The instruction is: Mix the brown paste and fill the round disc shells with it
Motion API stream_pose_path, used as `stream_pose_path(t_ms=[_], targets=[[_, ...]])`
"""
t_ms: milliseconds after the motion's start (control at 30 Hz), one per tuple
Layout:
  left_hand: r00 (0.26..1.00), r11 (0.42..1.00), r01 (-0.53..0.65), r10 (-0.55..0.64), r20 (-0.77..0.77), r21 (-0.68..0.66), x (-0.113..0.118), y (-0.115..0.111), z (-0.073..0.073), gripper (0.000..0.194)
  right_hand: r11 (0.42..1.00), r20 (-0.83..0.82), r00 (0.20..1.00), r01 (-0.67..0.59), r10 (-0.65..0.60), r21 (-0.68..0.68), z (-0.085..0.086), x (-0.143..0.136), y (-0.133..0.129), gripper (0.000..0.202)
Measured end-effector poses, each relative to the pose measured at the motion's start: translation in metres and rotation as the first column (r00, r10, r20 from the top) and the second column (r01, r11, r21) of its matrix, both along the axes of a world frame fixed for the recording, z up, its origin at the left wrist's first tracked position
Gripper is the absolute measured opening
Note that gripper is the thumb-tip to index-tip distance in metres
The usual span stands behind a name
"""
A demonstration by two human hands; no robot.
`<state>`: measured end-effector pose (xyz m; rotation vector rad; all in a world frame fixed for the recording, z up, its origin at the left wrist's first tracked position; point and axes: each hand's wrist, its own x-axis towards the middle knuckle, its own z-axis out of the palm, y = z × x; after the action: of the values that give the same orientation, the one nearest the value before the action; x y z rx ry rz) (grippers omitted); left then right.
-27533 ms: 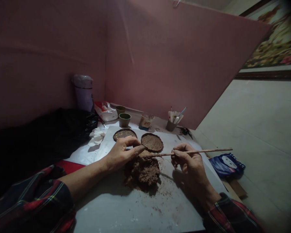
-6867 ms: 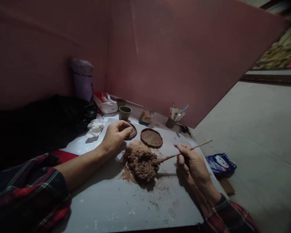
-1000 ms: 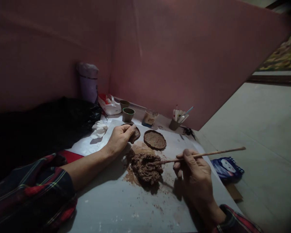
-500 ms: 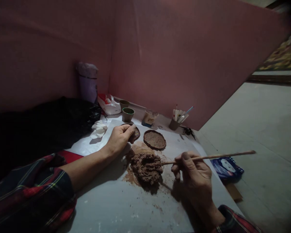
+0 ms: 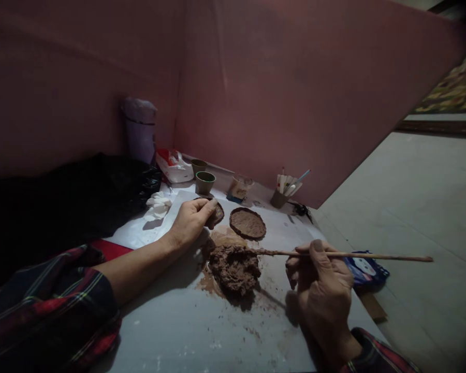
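A heap of wet brown paste (image 5: 235,269) lies on the pale board (image 5: 171,321), with smears and crumbs around it. My right hand (image 5: 324,285) is closed on a thin wooden stick (image 5: 373,255), whose paste-coated left end touches the top right of the heap. Beyond the heap sits a round brown disc (image 5: 247,224) with a raised rim. My left hand (image 5: 192,220) pinches the left edge of a smaller rimmed brown piece (image 5: 216,215), partly hidden by the fingers.
Two cups (image 5: 205,183) and a clear container (image 5: 239,188) stand at the back. A cup of tools (image 5: 280,198) is at back right. Crumpled tissue (image 5: 158,205) and a black bag (image 5: 70,202) lie left. A blue packet (image 5: 367,269) is beyond the right edge.
My right hand has moved right with the stick, which now lies more level; its coated end has drawn up to the heap's upper right. My left hand has barely moved.
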<state>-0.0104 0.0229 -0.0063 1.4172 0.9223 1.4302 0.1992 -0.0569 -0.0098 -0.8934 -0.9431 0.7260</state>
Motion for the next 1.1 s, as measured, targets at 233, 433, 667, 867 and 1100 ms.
stream_pose_path(t_ms=[233,433,667,867,1100], targets=[[1.000,1.000,0.003,-0.003,0.008,-0.002,-0.0002,-0.0008,0.0002,0.037,0.999,0.039,0.999,-0.010,0.011,-0.037,-0.0004,-0.0027,0.0032,0.026],[1.000,1.000,0.004,-0.004,0.007,-0.014,-0.0003,-0.0015,0.0012,0.037,0.999,0.014,0.999,0.037,-0.037,-0.022,0.0008,-0.0023,0.0030,0.027],[1.000,1.000,-0.016,0.016,-0.007,-0.014,0.0002,-0.0019,0.0024,0.038,0.999,0.006,0.999,0.053,-0.053,0.008,0.0013,-0.0018,0.0035,0.026],[1.000,1.000,-0.011,0.011,-0.009,-0.014,0.0006,-0.0018,0.0025,0.037,0.999,0.073,0.997,-0.022,0.024,-0.034,-0.0008,-0.0031,0.0024,0.025],[1.000,1.000,-0.008,0.008,-0.014,-0.004,-0.0002,-0.0011,0.0010,0.037,0.999,0.047,0.999,0.019,-0.021,0.045,-0.0014,-0.0028,0.0016,0.021]])
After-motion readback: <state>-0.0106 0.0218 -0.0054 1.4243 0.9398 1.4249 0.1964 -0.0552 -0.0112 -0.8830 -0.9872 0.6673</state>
